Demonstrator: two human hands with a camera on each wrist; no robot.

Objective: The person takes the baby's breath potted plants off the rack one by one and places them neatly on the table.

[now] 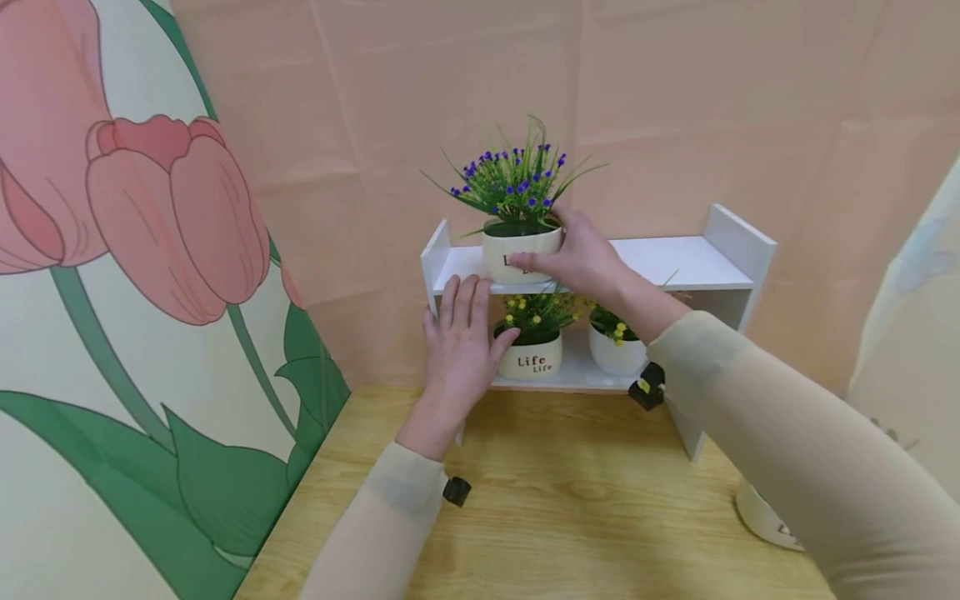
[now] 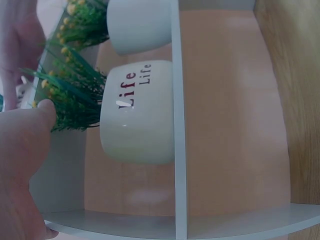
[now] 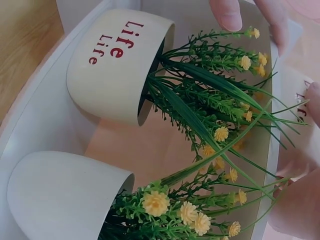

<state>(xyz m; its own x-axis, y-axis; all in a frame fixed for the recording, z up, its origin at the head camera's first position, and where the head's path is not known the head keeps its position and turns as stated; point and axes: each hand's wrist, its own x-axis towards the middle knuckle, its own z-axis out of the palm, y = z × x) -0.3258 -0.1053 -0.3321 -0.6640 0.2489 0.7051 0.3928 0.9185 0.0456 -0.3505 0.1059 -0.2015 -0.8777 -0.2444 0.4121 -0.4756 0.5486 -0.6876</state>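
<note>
Pot (image 1: 522,243) with purple flowers is at the left part of the upper board of the white shelf (image 1: 678,258), close to its front edge; if its base fully rests there, I cannot tell. The right hand (image 1: 588,254) grips it from the right side, with the thumb across the front and the fingers behind the rim. The left hand (image 1: 461,354) touches the front edge of this board, its fingers straight and near to each other, the thumb spread apart. Below, a lettered pot (image 1: 529,360) and a plain white pot (image 1: 617,354), both with yellow flowers, stand on the lower board.
</note>
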